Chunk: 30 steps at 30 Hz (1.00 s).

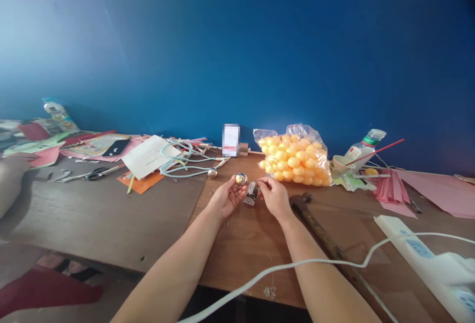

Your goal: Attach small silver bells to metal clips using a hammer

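Between the thumb and fingers of my left hand (227, 198) is a shiny metallic ball (241, 179) with a yellowish reflection, held above the wooden table (237, 249). My right hand (273, 197) is closed in a pinch just to the right, and whatever its fingertips hold is too small to make out. A small white-edged box (251, 195) with dark contents stands on the table between both hands. Behind my left hand lies a second shiny ball (212, 173), beside a loop of pale blue cord (185, 167).
A clear bag of orange balls (295, 160) leans at the back, near a phone (231, 140). A hammer (315, 226) lies beside my right forearm. A white cable (274, 268) crosses over it from the power strip (404, 249). Scissors (94, 173) and papers lie left, near another person's arm (13, 179).
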### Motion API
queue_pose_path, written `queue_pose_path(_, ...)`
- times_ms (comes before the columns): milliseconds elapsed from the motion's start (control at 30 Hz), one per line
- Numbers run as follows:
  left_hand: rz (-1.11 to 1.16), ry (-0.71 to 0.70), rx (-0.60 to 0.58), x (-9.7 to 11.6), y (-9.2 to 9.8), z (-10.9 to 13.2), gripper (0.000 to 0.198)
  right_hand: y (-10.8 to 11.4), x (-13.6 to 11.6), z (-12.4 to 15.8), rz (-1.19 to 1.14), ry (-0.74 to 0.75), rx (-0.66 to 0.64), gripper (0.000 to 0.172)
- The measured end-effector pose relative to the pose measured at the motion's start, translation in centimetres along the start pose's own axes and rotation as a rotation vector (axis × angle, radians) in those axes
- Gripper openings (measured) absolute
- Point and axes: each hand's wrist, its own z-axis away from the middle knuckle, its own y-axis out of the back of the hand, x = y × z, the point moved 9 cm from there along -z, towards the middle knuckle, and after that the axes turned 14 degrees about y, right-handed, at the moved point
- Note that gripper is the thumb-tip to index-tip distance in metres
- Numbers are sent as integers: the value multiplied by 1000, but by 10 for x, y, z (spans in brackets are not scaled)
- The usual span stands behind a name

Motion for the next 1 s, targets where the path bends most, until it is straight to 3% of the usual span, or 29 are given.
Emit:
queue_pose_path(200, -2, 47, -72, -4, -3, -3, 32, 1, -6, -1, -8, 76, 26, 24)
queue_pose_path(533, 27, 65, -120, -5, -7, -2, 32, 0, -8, 0, 43, 73, 5, 26)
queue_pose_path(1000, -44, 97, -257, -8, -21, 3, 38, 8, -23, -1, 288, 299, 36, 27)
